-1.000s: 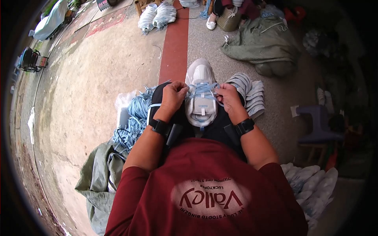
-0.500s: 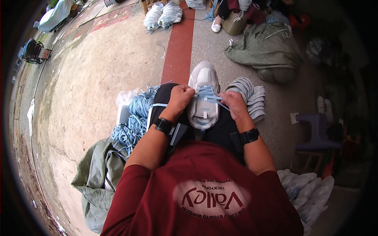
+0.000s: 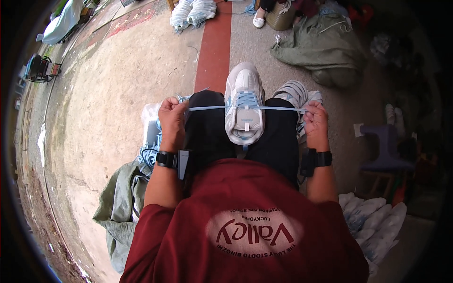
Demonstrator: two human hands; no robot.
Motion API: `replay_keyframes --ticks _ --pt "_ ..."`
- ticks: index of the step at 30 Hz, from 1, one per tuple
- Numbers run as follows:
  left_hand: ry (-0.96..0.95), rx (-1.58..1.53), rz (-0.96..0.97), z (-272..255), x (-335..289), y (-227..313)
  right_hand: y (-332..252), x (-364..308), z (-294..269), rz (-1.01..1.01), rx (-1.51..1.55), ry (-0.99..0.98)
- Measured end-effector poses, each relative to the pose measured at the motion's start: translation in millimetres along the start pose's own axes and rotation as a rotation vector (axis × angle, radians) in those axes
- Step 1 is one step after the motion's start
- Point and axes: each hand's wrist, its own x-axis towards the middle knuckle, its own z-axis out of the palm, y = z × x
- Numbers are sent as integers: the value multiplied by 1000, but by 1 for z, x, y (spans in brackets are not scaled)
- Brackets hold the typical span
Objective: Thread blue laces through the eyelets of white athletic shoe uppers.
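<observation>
Both hands (image 3: 172,117) (image 3: 316,123) stretch lace (image 3: 245,108) across shoe (image 3: 244,106)

1. The shoe (image 3: 244,106) looks like soft white cloth with smooth, slightly shiny patches.
2. The lace (image 3: 245,108) is flat, pale blue woven cloth.
3. The floor (image 3: 108,94) is rough, dull concrete.
4. The sack (image 3: 118,212) is crumpled, matt green cloth.
5. The shirt (image 3: 245,236) is soft red cloth.

soft even daylight | faint shadows | sharp centre | dark, warped fisheye rim
</observation>
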Motion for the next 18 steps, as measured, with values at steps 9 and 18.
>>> replay_keyframes --ticks 9,18 --pt "-405 1107 378 -23 -20 -8 7 -9 -7 -386 -800 -522" --pt "-633 968 477 60 -12 -12 33 -28 58 -694 -1098 -655"
